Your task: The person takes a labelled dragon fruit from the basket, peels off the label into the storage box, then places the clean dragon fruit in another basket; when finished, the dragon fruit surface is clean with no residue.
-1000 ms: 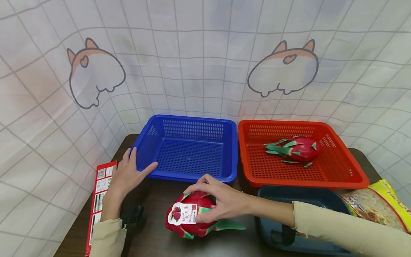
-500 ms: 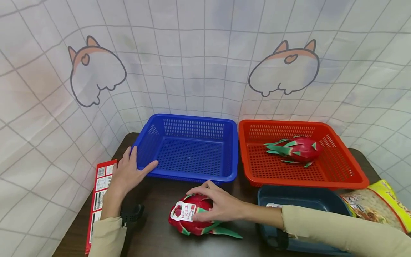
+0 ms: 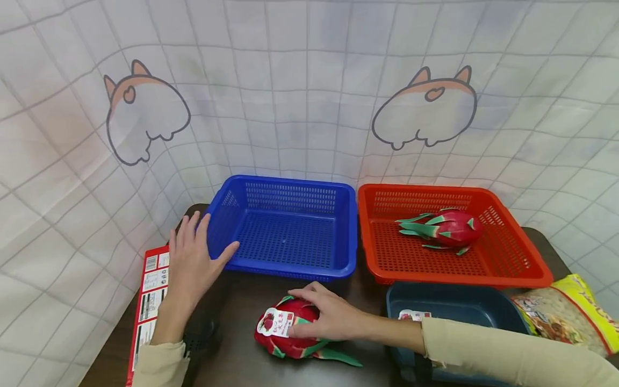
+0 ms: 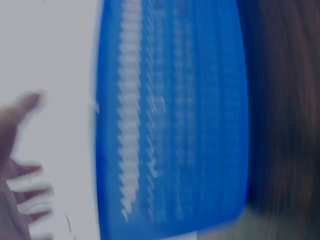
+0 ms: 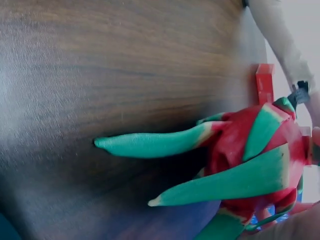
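My right hand (image 3: 333,314) holds a red dragon fruit (image 3: 290,346) with green leaf tips and a white label (image 3: 281,322), low over the dark table. The thumb lies along the near side and the fingers reach over the far side. Seen by the right wrist camera, the long leaves of the dragon fruit (image 5: 260,175) point across the wood. My left hand (image 3: 191,263) is spread beside the left wall of a blue basket (image 3: 285,236), holding nothing. In the left wrist view the hand (image 4: 15,165) is blurred, apart from the basket (image 4: 200,120).
A red basket (image 3: 406,258) at the back right contains another dragon fruit (image 3: 456,228). In front of it is a dark blue bin (image 3: 459,306) with a white label inside, partly under my right sleeve. A yellow-edged bag (image 3: 575,317) lies far right. A red-and-white box (image 3: 152,290) lies left.
The dragon fruit, still held by my right hand, has come down toward the table. My left hand has left the blue basket's rim, its fingers now more spread.
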Available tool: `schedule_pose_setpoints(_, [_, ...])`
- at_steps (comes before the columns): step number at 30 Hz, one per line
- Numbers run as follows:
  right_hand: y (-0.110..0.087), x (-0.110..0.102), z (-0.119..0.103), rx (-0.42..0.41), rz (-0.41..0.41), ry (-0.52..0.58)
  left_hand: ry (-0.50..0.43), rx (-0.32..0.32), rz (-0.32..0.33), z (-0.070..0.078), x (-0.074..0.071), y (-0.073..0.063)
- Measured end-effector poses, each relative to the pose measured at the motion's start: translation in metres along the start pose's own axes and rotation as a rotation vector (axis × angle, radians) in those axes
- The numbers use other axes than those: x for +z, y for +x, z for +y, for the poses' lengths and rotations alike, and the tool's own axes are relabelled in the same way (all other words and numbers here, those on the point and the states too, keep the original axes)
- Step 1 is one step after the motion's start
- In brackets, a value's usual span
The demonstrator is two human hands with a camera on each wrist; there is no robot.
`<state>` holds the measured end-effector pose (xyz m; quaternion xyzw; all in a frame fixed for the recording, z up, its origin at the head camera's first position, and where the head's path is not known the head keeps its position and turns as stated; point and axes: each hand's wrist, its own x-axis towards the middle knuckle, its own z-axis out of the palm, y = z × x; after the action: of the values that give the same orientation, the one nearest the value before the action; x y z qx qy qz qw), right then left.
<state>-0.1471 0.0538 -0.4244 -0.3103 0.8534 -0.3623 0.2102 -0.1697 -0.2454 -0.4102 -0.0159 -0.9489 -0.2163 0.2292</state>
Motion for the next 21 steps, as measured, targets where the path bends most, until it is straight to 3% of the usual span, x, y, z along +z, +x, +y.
schedule_pose_setpoints(1, [-0.001, 0.001, 0.000, 0.012, 0.004, 0.001, -0.070, 0.069, 0.008, 0.006, -0.001, -0.004])
schedule_pose_setpoints(3, [-0.003, 0.002, -0.001, 0.035, 0.018, -0.003, -0.248, 0.196, -0.052, 0.018, -0.003, -0.015])
schedule_pose_setpoints(5, [-0.004, 0.003, -0.003, 0.056, 0.039, -0.008, -0.418, 0.282, -0.183, 0.029, -0.001, -0.027])
schedule_pose_setpoints(7, [-0.005, 0.004, -0.004, 0.081, 0.061, -0.013, -0.522, 0.337, -0.311, 0.036, 0.006, -0.038])
schedule_pose_setpoints(11, [-0.006, 0.006, -0.008, 0.112, 0.114, -0.040, -0.619, 0.368, -0.483, 0.045, 0.023, -0.053])
schedule_pose_setpoints(18, [-0.010, 0.010, -0.010, 0.113, 0.189, -0.060, -0.660, 0.398, -0.598, 0.044, 0.035, -0.065])
schedule_pose_setpoints(21, [-0.012, 0.010, -0.010, 0.112, 0.205, -0.043, -0.744, 0.375, -0.695, 0.039, 0.042, -0.068])
